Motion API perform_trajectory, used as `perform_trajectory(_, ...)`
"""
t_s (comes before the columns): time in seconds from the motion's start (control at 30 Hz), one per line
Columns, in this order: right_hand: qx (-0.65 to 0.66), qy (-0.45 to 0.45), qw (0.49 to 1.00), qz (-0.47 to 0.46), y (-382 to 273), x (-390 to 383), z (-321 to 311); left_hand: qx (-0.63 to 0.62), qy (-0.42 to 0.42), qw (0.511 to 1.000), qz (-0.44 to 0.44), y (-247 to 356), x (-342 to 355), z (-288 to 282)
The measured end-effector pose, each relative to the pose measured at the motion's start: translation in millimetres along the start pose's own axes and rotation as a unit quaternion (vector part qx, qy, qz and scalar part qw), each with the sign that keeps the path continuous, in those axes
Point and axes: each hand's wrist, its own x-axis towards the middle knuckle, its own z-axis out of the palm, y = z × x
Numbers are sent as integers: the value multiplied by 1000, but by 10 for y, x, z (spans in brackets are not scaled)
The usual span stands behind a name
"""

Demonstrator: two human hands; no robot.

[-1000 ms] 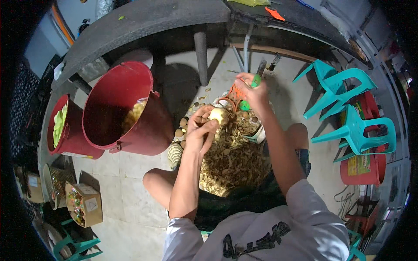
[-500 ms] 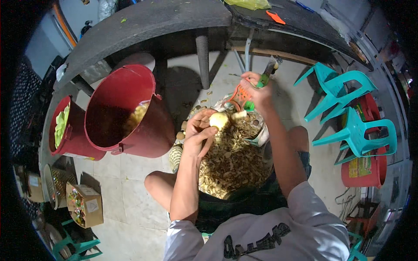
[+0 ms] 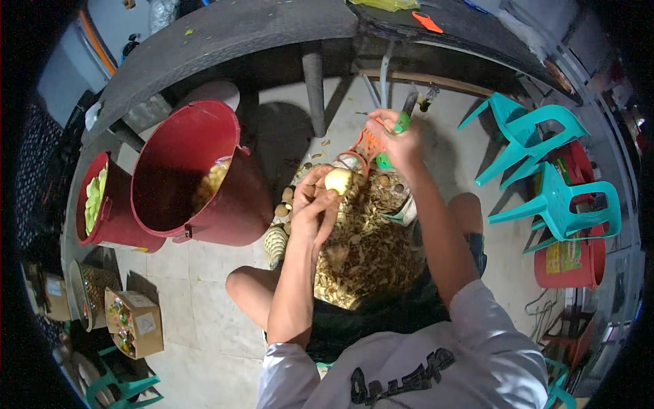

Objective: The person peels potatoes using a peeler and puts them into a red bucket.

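Note:
My left hand point(image 3: 315, 201) grips a pale, partly peeled potato point(image 3: 338, 180) over my lap. Raised a little beyond it, my right hand point(image 3: 398, 140) is closed on a green-handled peeler point(image 3: 405, 117) whose blade points away from me. Below both hands lies a heap of brown peelings point(image 3: 368, 249), spread on a dark cloth over my legs. Several unpeeled potatoes point(image 3: 283, 208) sit on the floor beside the left hand.
A big dark red bucket point(image 3: 197, 177) holding peeled potatoes stands on my left, with a smaller red bucket point(image 3: 99, 204) of pale green pieces beyond it. An orange basket point(image 3: 368, 144) lies near the right hand. Teal plastic chairs point(image 3: 552, 198) stand to the right, a dark table point(image 3: 272, 31) ahead.
My right hand with the peeler has swung up and away from the potato toward the table. My left hand has kept the potato in about the same place.

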Motion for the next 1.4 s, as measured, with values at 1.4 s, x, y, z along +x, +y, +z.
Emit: perform_trajectory(1.4, 41, -33, 999, -4, -183, -22, -36, 139, 54, 989, 18, 78, -21, 166)
